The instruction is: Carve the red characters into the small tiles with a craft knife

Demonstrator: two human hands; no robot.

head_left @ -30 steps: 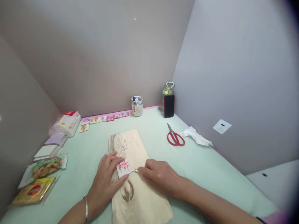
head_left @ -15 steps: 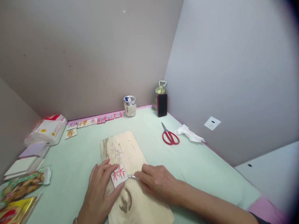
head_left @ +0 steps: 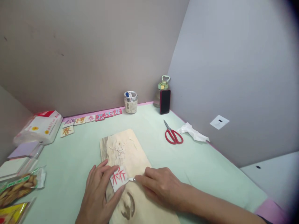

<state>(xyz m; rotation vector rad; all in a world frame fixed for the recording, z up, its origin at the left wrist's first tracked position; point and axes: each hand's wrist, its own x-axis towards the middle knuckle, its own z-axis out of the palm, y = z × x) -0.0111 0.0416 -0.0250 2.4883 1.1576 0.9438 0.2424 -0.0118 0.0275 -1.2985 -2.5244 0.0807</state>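
Small white square block with a red carved character: lies on the pale wooden board, pinned flat under the left hand, fingers spread, so it cannot slide. Right hand: fingers pinched on a thin metal blade, tip at the block's edge. Pale shavings lie heaped on the board's far end (soft, flaky). Red-handled scissors lie well apart on the mint-green table.

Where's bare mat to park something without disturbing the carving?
Free: mat between wooden board and red scissors; also between board and tile row. Crowded: left edge by snack packets, and around the hands.
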